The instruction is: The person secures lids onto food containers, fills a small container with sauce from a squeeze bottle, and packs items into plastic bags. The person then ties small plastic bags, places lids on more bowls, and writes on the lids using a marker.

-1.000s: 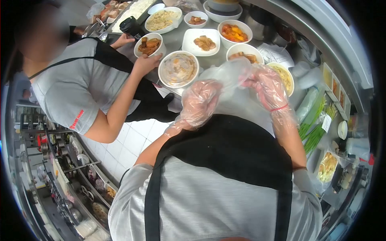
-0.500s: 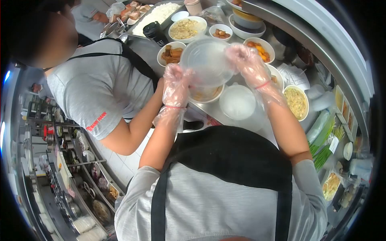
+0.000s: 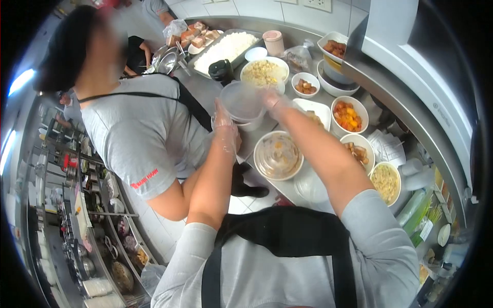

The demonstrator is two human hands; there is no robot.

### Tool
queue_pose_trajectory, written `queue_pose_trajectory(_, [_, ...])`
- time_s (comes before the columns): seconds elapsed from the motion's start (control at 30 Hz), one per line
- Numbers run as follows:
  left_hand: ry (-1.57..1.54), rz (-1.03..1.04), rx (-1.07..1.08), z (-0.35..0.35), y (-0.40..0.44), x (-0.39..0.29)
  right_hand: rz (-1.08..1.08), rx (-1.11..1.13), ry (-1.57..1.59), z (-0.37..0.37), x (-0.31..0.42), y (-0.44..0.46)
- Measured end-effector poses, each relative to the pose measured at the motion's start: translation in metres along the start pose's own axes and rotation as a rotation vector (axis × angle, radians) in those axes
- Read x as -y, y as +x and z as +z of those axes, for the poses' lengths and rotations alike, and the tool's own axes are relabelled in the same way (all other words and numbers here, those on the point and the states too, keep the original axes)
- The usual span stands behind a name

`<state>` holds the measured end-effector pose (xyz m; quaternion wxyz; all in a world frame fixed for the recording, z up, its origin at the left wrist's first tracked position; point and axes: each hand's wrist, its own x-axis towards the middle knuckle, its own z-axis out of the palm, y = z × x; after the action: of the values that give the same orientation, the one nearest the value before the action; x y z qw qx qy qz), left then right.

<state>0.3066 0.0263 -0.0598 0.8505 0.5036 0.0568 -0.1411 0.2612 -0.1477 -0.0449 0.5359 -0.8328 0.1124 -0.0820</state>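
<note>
Both my hands wear clear plastic gloves. My left hand (image 3: 224, 123) grips the left edge of a translucent round lid (image 3: 240, 102), and my right hand (image 3: 273, 100) is closed at its right edge. The lid lies over a white bowl (image 3: 249, 124) beside the co-worker, whose contents are mostly hidden. Nearer me stands a white bowl with a clear lid on it (image 3: 278, 155). Another clear lid (image 3: 311, 185) rests on the counter to its right, partly behind my right forearm.
A co-worker in a grey shirt (image 3: 133, 123) stands close at the left. Behind are a black cup (image 3: 222, 72), a rice tray (image 3: 226, 51) and a noodle bowl (image 3: 263, 73). Several food bowls, including a colourful one (image 3: 349, 116), stand right. Green stalks (image 3: 423, 220) lie far right.
The lid moved from in front of me, across the lidded bowl, to the bowl beside the co-worker. Both my arms reached forward and left. The view has shifted, showing more of the back wall.
</note>
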Motion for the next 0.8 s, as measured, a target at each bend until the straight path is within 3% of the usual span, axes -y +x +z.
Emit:
queue_pose_trajectory(0.03, [0.03,0.017,0.008,0.0,0.001,-0.001,0.14,-0.003,-0.027,0.001,0.02,-0.005])
queue_pose_trajectory(0.17, [0.04,-0.059,-0.206,0.009,0.002,0.009,0.083,0.012,-0.235,0.013,-0.021,0.026])
queue_pose_trajectory(0.23, [-0.033,-0.065,-0.106,-0.012,0.032,0.037,0.132,-0.043,-0.247,0.0,-0.014,0.012])
queue_pose_trajectory(0.37, [0.104,-0.044,-0.092,-0.008,0.04,0.058,0.151,-0.196,-0.008,0.011,-0.05,0.021])
queue_pose_trajectory(0.5, [0.167,-0.211,-0.002,-0.012,0.036,0.048,0.26,-0.221,0.033,0.02,-0.044,0.019])
queue_pose_trajectory(0.6, [0.157,-0.151,-0.206,-0.007,0.025,0.054,0.288,-0.241,0.104,0.022,-0.028,0.014])
queue_pose_trajectory(0.63, [0.051,-0.195,-0.195,-0.014,0.03,0.056,0.292,-0.259,0.133,0.024,-0.027,0.015])
queue_pose_trajectory(0.7, [-0.073,-0.067,-0.03,-0.023,0.041,0.065,0.226,-0.517,0.153,0.047,-0.044,0.032])
queue_pose_trajectory(0.8, [-0.141,-0.094,0.076,-0.012,0.039,0.051,0.293,-0.497,0.312,0.037,-0.016,0.011])
